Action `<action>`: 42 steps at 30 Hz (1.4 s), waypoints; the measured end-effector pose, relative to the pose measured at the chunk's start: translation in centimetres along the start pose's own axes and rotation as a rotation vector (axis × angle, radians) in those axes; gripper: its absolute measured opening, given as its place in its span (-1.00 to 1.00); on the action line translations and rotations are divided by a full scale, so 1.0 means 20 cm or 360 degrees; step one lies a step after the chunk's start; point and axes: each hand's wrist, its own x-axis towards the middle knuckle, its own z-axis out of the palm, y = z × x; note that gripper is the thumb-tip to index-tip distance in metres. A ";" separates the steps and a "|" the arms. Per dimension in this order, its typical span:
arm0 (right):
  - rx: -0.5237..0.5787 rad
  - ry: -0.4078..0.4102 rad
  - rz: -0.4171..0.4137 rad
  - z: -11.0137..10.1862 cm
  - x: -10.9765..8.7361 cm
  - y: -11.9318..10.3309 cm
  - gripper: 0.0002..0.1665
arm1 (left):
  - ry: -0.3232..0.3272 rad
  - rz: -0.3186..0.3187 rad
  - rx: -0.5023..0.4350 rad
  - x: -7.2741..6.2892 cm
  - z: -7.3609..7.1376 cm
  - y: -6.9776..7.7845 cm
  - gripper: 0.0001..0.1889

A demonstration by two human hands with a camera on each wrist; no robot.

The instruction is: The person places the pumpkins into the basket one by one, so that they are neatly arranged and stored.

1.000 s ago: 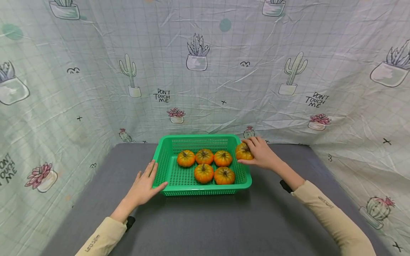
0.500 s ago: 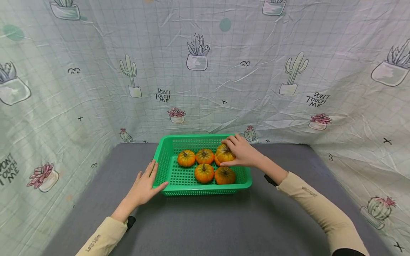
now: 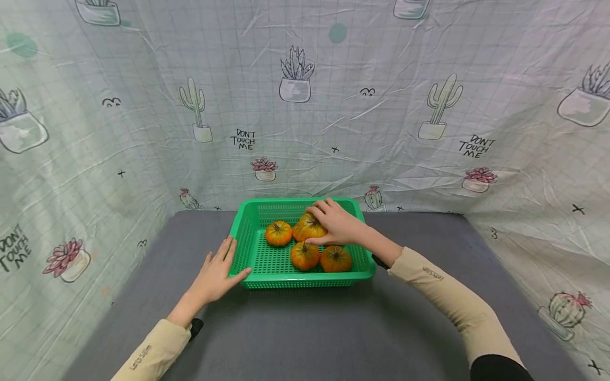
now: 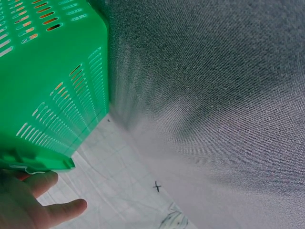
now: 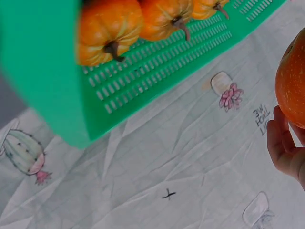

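Observation:
A green plastic basket (image 3: 267, 277) stands on the table with several small orange pumpkins in it. My right hand (image 3: 340, 224) holds another pumpkin (image 3: 313, 227) by its upper side, above the back row. One back-row pumpkin is partly covered by it, and my hand covers the spot to its right. In the right wrist view, the fingers (image 5: 281, 138) support the held pumpkin (image 5: 294, 81) at the edge. My left hand (image 3: 214, 278) rests at the basket's left rim, fingers straight and spread. The left wrist view shows its fingers (image 4: 62, 212) by the green rim.
A back-left pumpkin (image 3: 278, 234), a front-middle pumpkin (image 3: 305, 256) and a front-right pumpkin (image 3: 336, 259) sit in the basket. The grey tabletop (image 3: 305, 333) extends around it. A patterned cloth (image 3: 305, 137) hangs behind and along both sides.
My right hand has carried the pumpkin leftward, from outside the basket's right rim to above the middle of the back row. My left hand stays at the left rim.

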 end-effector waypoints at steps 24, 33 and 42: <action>-0.0260 -0.0009 -0.0221 0.27 0.30 -0.12 -0.15 | 0.0026 0.0002 0.0024 0.00 0.01 0.00 -0.08; -0.0380 -0.0027 -0.0292 0.35 0.36 -0.16 -0.15 | 0.0003 0.0000 0.0011 0.00 0.00 0.00 -0.07; -0.0485 -0.0127 -0.0346 0.44 0.37 -0.18 -0.11 | 0.0104 0.0034 -0.0012 0.00 0.01 0.00 -0.07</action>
